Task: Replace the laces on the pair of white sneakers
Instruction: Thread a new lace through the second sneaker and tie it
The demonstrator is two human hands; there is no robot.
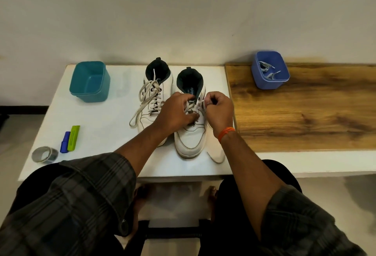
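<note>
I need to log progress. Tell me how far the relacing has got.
Nothing looks finished. The left shoe is laced, its ends loose. Both hands, left hand and right hand, are working the lace on the right shoe. More laces wait in the blue tub.

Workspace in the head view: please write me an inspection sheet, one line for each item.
Surface: white table, with a wooden board adjoining on its right.
Job's things: left sneaker laced, its lace ends loose on the table; right sneaker under both hands; blue tub on the board holds grey laces.
Clutter: teal tub; tape roll; blue marker beside a green object.
Hands: left hand rests its fingers on the right sneaker's lacing; right hand pinches a lace end.
Cables: nothing seen.
Surroundings: plain wall behind; the person's bare feet under the table.
</note>
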